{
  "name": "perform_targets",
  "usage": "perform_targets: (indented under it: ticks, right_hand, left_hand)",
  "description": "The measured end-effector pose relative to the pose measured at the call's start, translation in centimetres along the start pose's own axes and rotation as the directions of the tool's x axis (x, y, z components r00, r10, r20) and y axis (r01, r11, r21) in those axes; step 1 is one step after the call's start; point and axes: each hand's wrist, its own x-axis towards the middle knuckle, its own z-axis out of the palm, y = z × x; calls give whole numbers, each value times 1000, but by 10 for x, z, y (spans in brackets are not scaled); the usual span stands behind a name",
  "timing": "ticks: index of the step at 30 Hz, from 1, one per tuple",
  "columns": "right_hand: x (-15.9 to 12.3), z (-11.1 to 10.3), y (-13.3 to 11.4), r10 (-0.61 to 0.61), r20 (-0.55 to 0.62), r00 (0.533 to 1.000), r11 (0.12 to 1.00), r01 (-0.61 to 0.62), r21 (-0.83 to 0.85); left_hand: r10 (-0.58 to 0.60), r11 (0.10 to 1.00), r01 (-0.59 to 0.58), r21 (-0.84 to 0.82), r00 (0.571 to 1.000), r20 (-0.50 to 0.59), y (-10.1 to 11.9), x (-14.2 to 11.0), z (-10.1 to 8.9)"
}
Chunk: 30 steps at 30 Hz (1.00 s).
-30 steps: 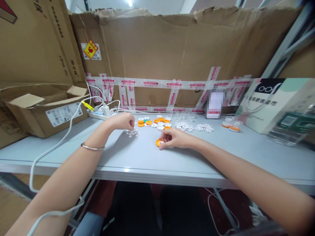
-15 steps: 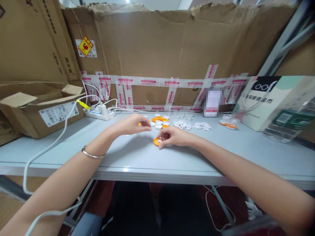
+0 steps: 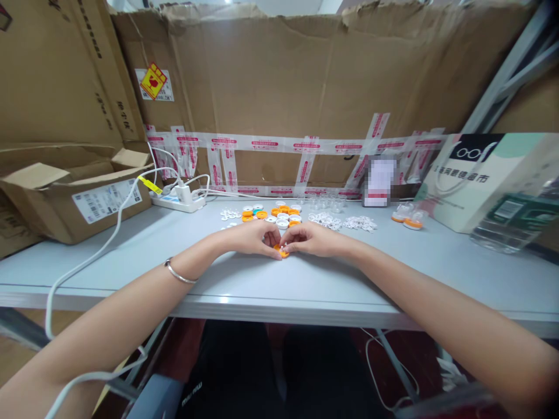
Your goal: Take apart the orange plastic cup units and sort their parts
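An orange round cap-like piece (image 3: pixel 283 252) lies on the table near the middle, with a tiny white part inside it. My left hand (image 3: pixel 253 237) is closed at its left side, thumb and fingertips against the rim. From the other side my right hand (image 3: pixel 310 239) reaches over it, fingers pinched at the white part and the rim; the fingers hide exactly what they grip. Just behind the hands sits a cluster of orange caps (image 3: pixel 261 215) and white round caps (image 3: pixel 282 223).
Small white parts (image 3: pixel 360 223) lie in piles, with clear plastic pieces (image 3: pixel 327 202) behind. Two orange-based clear pieces (image 3: pixel 413 223) stand right, near a bottle (image 3: pixel 506 221) and paper bag (image 3: pixel 463 180). A phone (image 3: pixel 378 180) leans at the back; a power strip (image 3: pixel 183 201) sits left.
My left hand has moved right and down from above the table to the orange cap, closing on its edge. My right hand stays at the cap.
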Motion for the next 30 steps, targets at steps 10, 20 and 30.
perform_targets:
  ticks: [10, 20, 30]
  right_hand:
    - [3, 4, -17, 145, -15, 989, 953, -144, -265]
    - [3, 0, -8, 179, 30, 983, 984, -178, -29]
    - [3, -5, -5, 227, -188, 956, 884, -122, 451]
  left_hand:
    - [1, 1000, 0, -23, 999, 34, 0, 4, 2]
    - [0, 998, 2, -58, 1000, 31, -3, 5, 4]
    - [31, 952, -76, -295, 988, -155, -3, 6, -2]
